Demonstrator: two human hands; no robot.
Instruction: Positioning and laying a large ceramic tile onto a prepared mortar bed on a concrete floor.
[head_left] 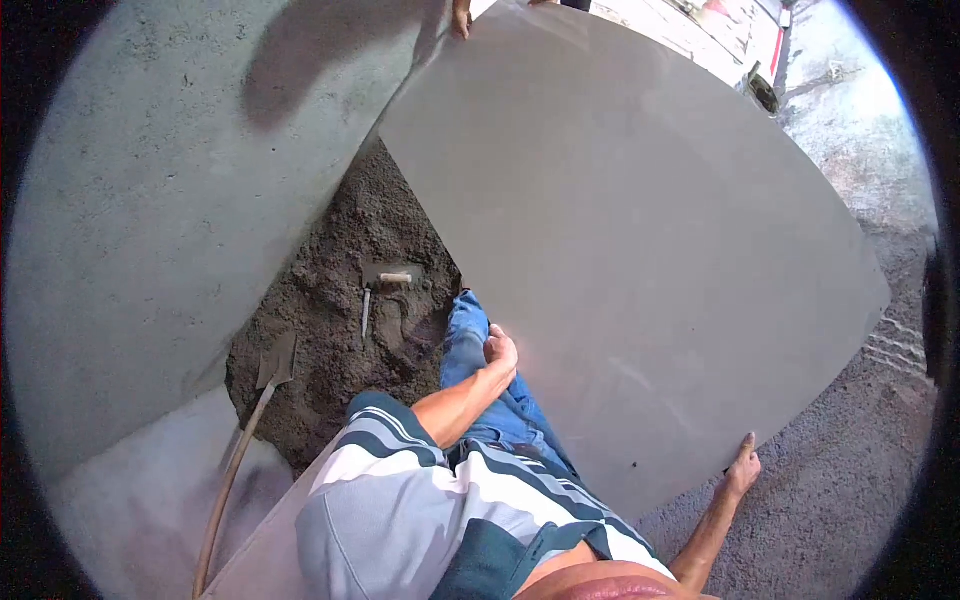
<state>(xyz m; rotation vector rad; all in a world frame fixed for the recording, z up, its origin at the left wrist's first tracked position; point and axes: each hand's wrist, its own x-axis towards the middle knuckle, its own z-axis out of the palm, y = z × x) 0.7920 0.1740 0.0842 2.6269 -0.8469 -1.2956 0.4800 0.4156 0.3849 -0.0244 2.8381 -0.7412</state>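
Note:
A large flat grey board spreads across the middle and right in front of me. My left hand is closed on its near left edge, close to my jeans, with its fingers partly hidden. At the near right edge, my right hand grips the board with the thumb on top and the fingers out of sight beneath. Another person's hand is at the board's far left corner. What lies under the board is hidden.
Left of my leg is a dark heap of sand or wet mortar. On it lie a plastering trowel, a thin pointed tool and a long-handled shovel. A concrete wall rises at left; rough ground is at right.

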